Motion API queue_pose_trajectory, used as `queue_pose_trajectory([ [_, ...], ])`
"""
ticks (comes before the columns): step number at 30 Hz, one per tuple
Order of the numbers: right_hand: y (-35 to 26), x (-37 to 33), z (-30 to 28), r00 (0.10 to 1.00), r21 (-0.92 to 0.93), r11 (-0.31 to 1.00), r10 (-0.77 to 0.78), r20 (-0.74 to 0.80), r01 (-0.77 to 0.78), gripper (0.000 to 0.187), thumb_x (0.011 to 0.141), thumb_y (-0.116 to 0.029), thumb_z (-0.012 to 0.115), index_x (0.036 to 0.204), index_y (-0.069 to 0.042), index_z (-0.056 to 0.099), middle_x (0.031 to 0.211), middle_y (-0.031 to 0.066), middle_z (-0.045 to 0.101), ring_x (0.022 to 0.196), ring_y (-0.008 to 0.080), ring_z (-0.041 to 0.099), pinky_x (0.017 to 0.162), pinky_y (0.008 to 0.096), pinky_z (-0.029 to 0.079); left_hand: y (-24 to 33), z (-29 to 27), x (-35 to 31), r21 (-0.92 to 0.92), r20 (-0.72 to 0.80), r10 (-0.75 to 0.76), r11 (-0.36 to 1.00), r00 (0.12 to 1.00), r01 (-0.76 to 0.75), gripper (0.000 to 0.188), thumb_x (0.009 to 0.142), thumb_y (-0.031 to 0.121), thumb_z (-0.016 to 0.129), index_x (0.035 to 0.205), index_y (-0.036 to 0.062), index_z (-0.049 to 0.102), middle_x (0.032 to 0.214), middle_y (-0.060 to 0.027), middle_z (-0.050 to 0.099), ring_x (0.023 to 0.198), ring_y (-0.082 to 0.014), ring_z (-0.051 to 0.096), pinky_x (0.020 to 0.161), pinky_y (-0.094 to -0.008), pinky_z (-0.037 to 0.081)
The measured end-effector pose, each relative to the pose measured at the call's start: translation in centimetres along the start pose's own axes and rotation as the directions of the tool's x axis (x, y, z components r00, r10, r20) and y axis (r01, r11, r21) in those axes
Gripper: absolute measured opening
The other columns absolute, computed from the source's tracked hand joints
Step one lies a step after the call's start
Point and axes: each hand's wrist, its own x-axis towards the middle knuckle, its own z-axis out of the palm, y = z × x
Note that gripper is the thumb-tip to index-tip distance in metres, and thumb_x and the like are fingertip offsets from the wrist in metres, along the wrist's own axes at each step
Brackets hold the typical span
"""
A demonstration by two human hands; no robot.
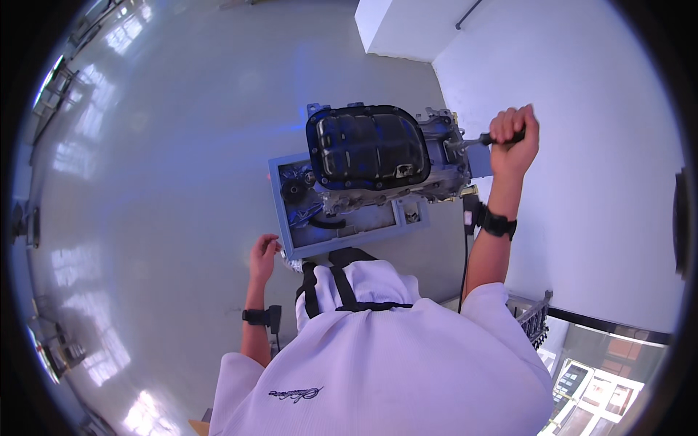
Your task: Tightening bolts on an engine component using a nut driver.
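Note:
In front of me an engine (447, 171) sits with its black oil pan (372, 145) facing up. At its right end my right hand (515, 138) is wrapped round a black-gripped handle (486, 139) on a metal shank that runs to the engine's side. How the shank joins the engine is too small to tell. My left hand (264, 256) hangs low at the left, near the front left corner of a grey-blue metal frame (285, 231). Its fingers are loosely bent and apart, and I see nothing in them.
Under the engine, the frame's tray holds dark parts and a curved black hose (327, 224). A white wall (574, 145) rises close on the right, with a white pillar (407, 29) at the back. A dark metal rack (534, 320) stands behind my right elbow.

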Motion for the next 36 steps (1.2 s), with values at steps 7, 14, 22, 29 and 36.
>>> queue_pose_trajectory([
  [7,5.3,-8.2,0.5,0.951,0.111,0.972,0.171,0.258,-0.205,0.04,0.095,-0.025,0.045,0.059,-0.009,0.034,0.049,0.0034,0.034,0.043,0.0129,0.031,0.042,0.028,0.029,2.8,2.0,1.6,0.083,0.067,0.108,0.99,0.992,-0.113,0.015,0.094,0.006,0.049,0.103,-0.0014,0.058,0.082,-0.0051,0.062,0.079,-0.0123,0.059,0.074,-0.026,0.047],
  [14,8.0,-9.1,1.5,0.953,0.222,0.946,0.182,0.241,-0.237,0.04,0.094,-0.02,0.046,0.058,-0.008,0.034,0.05,0.0035,0.035,0.043,0.0111,0.032,0.042,0.0262,0.028,6.9,4.9,-0.3,0.223,0.127,0.082,0.969,0.988,-0.109,0.015,0.094,0.007,0.049,0.103,-0.0004,0.059,0.083,-0.0056,0.064,0.082,-0.0131,0.061,0.076,-0.0269,0.048],
  [22,9.8,-8.7,1.8,0.934,0.203,0.942,0.204,0.293,-0.269,0.039,0.094,-0.02,0.049,0.059,-0.007,0.036,0.053,0.0028,0.037,0.045,0.0108,0.035,0.042,0.0249,0.029,8.0,6.6,-0.5,0.313,0.142,0.074,0.943,0.987,-0.116,0.015,0.094,0.008,0.05,0.103,-0.0007,0.059,0.084,-0.0067,0.065,0.081,-0.0137,0.062,0.075,-0.0272,0.048],
  [29,10.6,-9.8,3.8,0.942,-0.041,0.998,0.062,0.331,-0.051,0.046,0.096,-0.045,0.035,0.085,-0.003,0.047,0.072,0.004,0.046,0.065,0.0111,0.045,0.062,0.0251,0.037,9.3,8.7,0.4,0.317,0.213,0.139,0.926,0.967,-0.203,0.014,0.092,0.005,0.051,0.102,-0.0019,0.059,0.084,-0.0079,0.065,0.081,-0.0152,0.062,0.076,-0.028,0.048],
  [36,10.9,-12.8,4.1,0.919,-0.124,0.992,0.035,0.393,0.015,0.035,0.093,-0.034,0.054,0.107,-0.002,0.053,0.108,0.0132,0.052,0.095,0.0194,0.05,0.085,0.0283,0.039,13.0,11.8,0.4,0.285,0.223,0.28,0.897,0.934,-0.337,0.014,0.089,0.001,0.053,0.102,-0.0019,0.059,0.092,-0.0102,0.064,0.084,-0.0168,0.062,0.078,-0.0288,0.047],
])
